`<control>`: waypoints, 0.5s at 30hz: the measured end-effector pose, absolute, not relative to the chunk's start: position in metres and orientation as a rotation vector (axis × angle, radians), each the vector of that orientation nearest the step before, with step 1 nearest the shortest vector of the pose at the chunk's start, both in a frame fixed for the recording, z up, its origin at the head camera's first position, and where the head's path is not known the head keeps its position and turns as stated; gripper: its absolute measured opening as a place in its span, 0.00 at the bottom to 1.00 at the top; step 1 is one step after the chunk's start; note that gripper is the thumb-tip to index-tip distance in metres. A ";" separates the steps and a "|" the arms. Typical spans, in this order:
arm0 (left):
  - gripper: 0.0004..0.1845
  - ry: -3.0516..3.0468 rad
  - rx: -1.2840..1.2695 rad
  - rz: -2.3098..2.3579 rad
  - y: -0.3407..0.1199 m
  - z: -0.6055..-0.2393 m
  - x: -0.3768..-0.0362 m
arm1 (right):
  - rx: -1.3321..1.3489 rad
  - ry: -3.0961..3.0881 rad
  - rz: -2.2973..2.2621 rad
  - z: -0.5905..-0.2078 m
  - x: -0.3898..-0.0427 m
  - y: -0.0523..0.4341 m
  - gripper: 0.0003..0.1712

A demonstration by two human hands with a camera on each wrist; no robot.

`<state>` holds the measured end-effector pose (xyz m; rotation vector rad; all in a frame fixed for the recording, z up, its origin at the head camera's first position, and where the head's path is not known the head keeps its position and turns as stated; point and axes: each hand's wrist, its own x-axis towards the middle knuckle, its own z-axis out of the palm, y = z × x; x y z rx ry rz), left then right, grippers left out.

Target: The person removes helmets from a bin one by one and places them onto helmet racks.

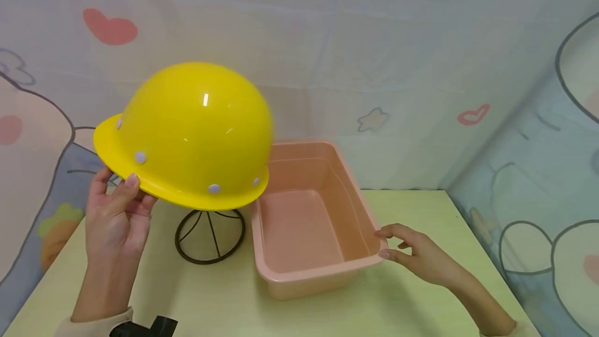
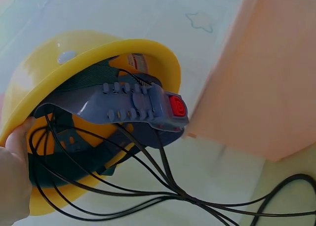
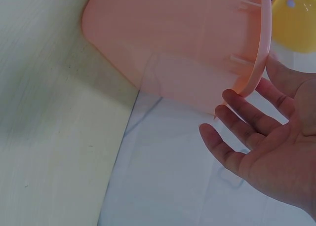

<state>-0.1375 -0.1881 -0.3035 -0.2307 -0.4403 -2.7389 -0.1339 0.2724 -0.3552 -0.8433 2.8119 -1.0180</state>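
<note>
A yellow hard hat (image 1: 201, 129) sits over a black wire stand (image 1: 210, 260), tilted with its brim toward the left. My left hand (image 1: 119, 217) grips that brim from below, thumb on the near side. The left wrist view shows the inside of the hat, with a grey headband and its red-buttoned adjuster (image 2: 177, 106) above the stand's thin black wires. At the right, a pink plastic basin (image 1: 323, 274) holds nothing. My right hand (image 1: 421, 256) pinches the basin's rim near its front right corner, thumb and fingers on opposite sides.
Both the stand and the basin are on a pale wooden table (image 1: 421, 295). A printed curtain (image 1: 398, 56) hangs behind and along the sides. The hat's right end overlaps the basin's left rim in the head view.
</note>
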 end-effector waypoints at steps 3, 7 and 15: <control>0.21 -0.414 -0.228 -2.741 -0.192 -0.309 -0.137 | -0.837 2.806 -1.018 -0.355 -0.134 0.272 0.17; 0.20 -0.382 -0.228 -2.735 -0.194 -0.316 -0.137 | -0.819 2.790 -1.011 -0.353 -0.134 0.271 0.17; 0.19 -0.290 -0.247 -2.765 -0.197 -0.328 -0.136 | -0.814 2.784 -1.010 -0.352 -0.133 0.271 0.18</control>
